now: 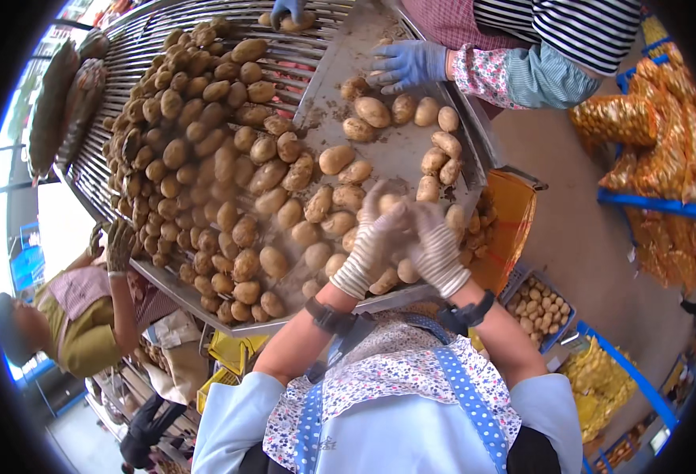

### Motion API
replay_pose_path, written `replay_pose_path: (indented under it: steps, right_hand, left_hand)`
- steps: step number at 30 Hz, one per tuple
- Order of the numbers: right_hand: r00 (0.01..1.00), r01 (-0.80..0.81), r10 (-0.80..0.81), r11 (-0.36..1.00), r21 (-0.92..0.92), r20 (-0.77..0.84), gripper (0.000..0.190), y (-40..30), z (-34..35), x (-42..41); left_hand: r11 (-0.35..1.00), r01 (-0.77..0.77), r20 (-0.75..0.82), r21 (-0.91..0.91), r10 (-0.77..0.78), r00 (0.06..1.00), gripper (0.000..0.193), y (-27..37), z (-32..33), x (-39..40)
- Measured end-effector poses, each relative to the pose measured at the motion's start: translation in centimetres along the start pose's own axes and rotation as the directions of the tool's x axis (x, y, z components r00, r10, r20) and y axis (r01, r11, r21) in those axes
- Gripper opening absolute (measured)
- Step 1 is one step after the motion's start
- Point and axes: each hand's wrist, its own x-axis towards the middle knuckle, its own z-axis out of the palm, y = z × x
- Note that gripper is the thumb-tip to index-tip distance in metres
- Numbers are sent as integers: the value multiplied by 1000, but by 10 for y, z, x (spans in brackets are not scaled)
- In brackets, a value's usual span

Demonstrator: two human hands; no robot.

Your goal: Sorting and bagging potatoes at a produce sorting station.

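Observation:
Both my hands, in whitish gloves with ribbed cuffs, meet over the near right part of a metal sorting table. My left hand point(377, 231) is blurred, its fingers raised beside a pale potato point(390, 203); whether it grips that potato is unclear. Against it on the right is my right hand point(434, 237), also blurred, its fingers pointing inward. Loose potatoes point(339, 223) lie to the left of my hands, and others point(408, 271) lie between my wrists. A large heap of soil-dusted potatoes point(176, 154) covers the left side of the table.
A co-worker's blue-gloved hand point(410, 65) is at the far right of the table point(330, 106). Another co-worker point(87, 302) stands at left. An orange mesh sack point(511, 207) hangs at the right edge, above a blue crate of potatoes point(537, 311). Filled sacks point(656, 136) stand farther right.

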Motion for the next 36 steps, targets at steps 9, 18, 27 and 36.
replay_pose_path:
  steps: [9,18,27,36]
  right_hand:
    - [748,516,-357,843,-152,559,63,22,36,-43]
    - [860,403,-219,846,-350,461,42,53,-13,14]
    - [611,688,-435,705,-171,662,53,-22,130,9]
    - [836,509,-304,742,-437,458,29,-51,101,12]
  left_hand:
    - [864,-333,-339,-378,205,918,36,4,-151,-96]
    - [665,-459,-513,-590,131,849,27,-88,-201,-204]
    - [680,-481,-316,-553,364,876,37,-95,-246,-201]
    - [626,-435,-396,-647,212,893,33,-43,-338,-251]
